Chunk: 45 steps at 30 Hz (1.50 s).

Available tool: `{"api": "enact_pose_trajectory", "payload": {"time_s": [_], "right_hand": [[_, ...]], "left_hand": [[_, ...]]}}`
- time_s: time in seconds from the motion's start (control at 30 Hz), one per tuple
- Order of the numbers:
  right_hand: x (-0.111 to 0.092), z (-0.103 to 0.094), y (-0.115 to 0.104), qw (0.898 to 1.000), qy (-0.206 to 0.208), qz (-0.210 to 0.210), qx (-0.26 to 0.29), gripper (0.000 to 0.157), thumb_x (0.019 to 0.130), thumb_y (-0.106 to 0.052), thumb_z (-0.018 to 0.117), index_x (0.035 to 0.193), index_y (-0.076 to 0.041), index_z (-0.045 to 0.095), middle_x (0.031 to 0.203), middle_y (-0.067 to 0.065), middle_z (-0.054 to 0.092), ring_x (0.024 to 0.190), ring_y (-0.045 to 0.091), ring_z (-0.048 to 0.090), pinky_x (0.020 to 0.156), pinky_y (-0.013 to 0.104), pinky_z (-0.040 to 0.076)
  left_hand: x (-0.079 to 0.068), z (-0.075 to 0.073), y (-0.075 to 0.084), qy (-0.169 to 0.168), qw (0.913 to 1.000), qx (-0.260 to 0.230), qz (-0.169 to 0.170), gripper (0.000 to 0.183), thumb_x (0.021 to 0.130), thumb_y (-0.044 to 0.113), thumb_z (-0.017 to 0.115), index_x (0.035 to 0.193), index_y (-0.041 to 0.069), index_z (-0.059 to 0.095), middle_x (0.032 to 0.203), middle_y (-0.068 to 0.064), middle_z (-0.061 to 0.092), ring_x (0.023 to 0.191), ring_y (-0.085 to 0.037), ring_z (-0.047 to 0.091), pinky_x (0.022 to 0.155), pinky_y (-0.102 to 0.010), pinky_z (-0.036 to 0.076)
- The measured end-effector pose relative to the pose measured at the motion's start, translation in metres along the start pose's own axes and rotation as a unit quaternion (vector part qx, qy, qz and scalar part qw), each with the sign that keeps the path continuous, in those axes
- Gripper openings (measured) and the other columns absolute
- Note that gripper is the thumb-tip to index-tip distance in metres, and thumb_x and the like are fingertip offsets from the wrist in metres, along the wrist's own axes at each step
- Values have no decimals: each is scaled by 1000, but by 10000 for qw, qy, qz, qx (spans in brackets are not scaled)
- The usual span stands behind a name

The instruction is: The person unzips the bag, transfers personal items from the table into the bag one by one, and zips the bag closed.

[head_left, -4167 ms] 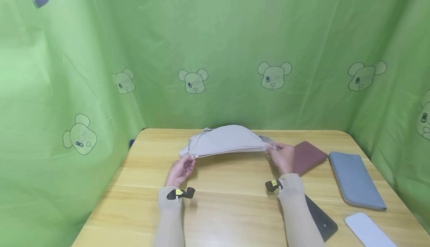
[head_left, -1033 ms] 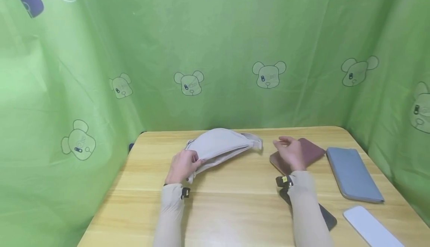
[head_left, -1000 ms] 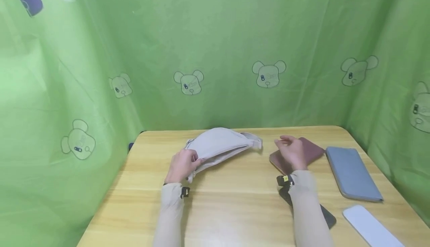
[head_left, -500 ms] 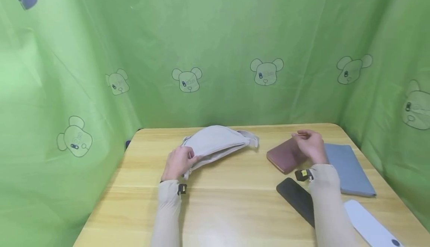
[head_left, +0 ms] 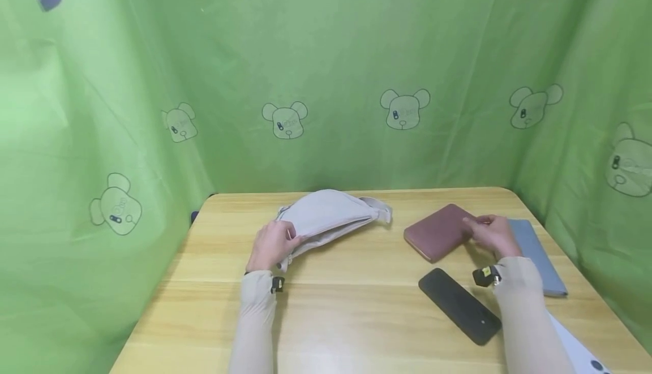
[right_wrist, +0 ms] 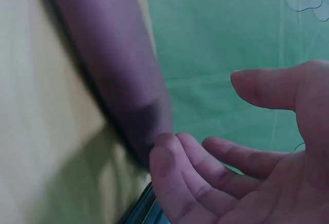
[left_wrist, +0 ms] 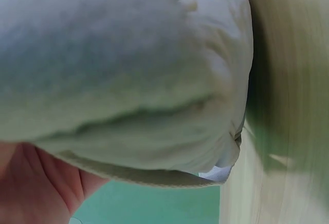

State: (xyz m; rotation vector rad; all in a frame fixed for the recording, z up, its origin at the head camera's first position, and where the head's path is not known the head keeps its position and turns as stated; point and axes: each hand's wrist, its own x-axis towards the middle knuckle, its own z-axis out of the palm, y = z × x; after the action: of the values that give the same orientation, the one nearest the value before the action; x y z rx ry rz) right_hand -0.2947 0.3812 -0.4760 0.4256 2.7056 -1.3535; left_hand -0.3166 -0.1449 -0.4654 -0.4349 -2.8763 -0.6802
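Note:
A pale grey belt bag (head_left: 328,211) lies toward the back of the table, its zipped mouth gaping along the near side. My left hand (head_left: 272,244) grips the bag's left end, thumb at the edge of the opening. In the left wrist view the bag's fabric (left_wrist: 234,44) fills much of the picture, above part of my palm (left_wrist: 36,188). My right hand (head_left: 493,235) is at the right end of a maroon notebook (head_left: 439,231). In the right wrist view the fingertips (right_wrist: 163,157) are right at the notebook's end, with the thumb (right_wrist: 262,88) held apart.
A black phone (head_left: 459,306) lies in front of the notebook. Partly behind my right arm are a blue zip pouch (head_left: 540,258) and a white phone (head_left: 573,343). Green curtains (head_left: 326,80) stand around the wooden table (head_left: 331,317).
Both hands held the bag's ends earlier; the right has let go and moved rightward across the notebook to its right end. The bag's mouth has opened. My left hand stays on the bag.

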Motion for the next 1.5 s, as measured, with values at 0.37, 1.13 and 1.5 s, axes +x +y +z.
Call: {"api": "enact_pose_trajectory", "payload": {"time_s": [0.37, 1.13, 1.5], "right_hand": [[2, 9, 26, 9994, 181, 283, 74, 69, 102, -48, 54, 126, 17, 51, 92, 15, 74, 81, 23, 72, 70, 34, 60], [24, 31, 15, 9735, 499, 1084, 1951, 48, 92, -25, 78, 118, 9, 56, 64, -4, 67, 54, 10, 70, 62, 27, 62], [20, 29, 11, 9632, -379, 895, 2506, 80, 101, -28, 66, 152, 16, 24, 75, -13, 69, 71, 3, 70, 74, 26, 63]], "left_hand": [[-1, 4, -2, -14, 10000, 23, 13, 21, 87, 33, 82, 79, 15, 74, 82, -3, 75, 65, -14, 61, 64, -32, 51], [3, 4, -6, -144, 9999, 13, -27, 23, 87, 35, 82, 77, 16, 73, 80, 1, 73, 70, -16, 63, 69, -35, 53], [2, 6, -5, -104, 9999, -8, -13, 27, 86, 37, 82, 74, 16, 71, 74, 3, 70, 66, -14, 59, 64, -32, 49]]}}
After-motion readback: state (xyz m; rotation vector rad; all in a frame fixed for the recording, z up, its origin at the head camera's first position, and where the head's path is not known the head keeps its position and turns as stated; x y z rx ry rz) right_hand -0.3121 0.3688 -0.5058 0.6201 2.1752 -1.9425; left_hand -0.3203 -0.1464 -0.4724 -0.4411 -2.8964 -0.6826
